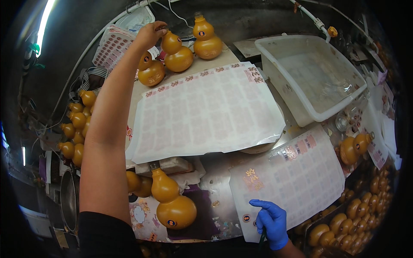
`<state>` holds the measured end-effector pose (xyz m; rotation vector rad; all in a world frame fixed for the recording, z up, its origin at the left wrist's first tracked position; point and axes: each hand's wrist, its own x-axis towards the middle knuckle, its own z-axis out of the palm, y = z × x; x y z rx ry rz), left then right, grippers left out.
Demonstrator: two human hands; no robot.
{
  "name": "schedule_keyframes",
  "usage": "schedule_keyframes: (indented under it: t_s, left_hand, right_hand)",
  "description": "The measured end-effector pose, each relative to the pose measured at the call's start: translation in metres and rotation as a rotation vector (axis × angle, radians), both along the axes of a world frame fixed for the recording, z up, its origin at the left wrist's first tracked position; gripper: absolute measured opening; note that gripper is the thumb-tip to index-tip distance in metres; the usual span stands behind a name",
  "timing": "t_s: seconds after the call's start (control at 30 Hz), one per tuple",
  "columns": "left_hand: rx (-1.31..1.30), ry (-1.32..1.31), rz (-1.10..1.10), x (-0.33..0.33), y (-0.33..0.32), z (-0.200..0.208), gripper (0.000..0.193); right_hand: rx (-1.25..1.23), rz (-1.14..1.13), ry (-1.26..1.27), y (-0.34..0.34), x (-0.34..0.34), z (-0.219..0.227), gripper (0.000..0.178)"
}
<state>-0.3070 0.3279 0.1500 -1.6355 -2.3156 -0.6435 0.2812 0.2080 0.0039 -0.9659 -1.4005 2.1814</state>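
My bare left hand point(151, 35) reaches to the back of the table, its fingers closed on the neck of a yellow gourd-shaped bottle point(179, 59). Two similar bottles flank it: one gourd bottle point(208, 47) to the right, and another point(151, 74) partly behind my forearm. My right hand point(272, 224), in a blue glove, grips a thin dark-handled tool point(262, 237), mostly hidden by the fingers. The index finger points left over a sticker sheet point(297, 180), near a round dark sticker point(246, 218). Another gourd bottle point(176, 210) with a round sticker lies tilted at the front left.
A large pale sheet of labels point(206, 112) covers the middle of the table. A translucent plastic tub point(309, 109) stands at the back right. Many gourd bottles crowd the left point(77, 122) and a crate at the lower right point(350, 219). One gourd bottle point(355, 148) lies at the right edge.
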Motion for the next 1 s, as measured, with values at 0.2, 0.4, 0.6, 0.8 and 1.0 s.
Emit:
schedule_keyframes:
  t_s: [0.2,0.4,0.6,0.8,1.0]
  left_hand:
    - [0.010,0.062,0.051,0.021,0.006,0.006,0.042]
    - [0.062,0.084,0.090,0.018,0.004,0.002,0.047]
    - [0.054,0.094,0.140,0.021,0.007,0.005,0.049]
    - [0.027,0.090,0.170,0.023,0.006,0.006,0.049]
    - [0.029,0.011,0.112,0.022,-0.002,0.005,0.057]
  right_hand:
    - [-0.009,-0.015,-0.022,-0.002,-0.002,0.000,0.031]
    - [0.009,0.012,-0.039,-0.004,-0.006,0.000,0.031]
    - [0.008,0.020,-0.032,-0.008,-0.008,-0.001,0.031]
    - [0.003,0.014,-0.034,-0.011,-0.009,0.000,0.030]
    - [-0.022,0.038,-0.031,-0.009,-0.007,-0.005,0.031]
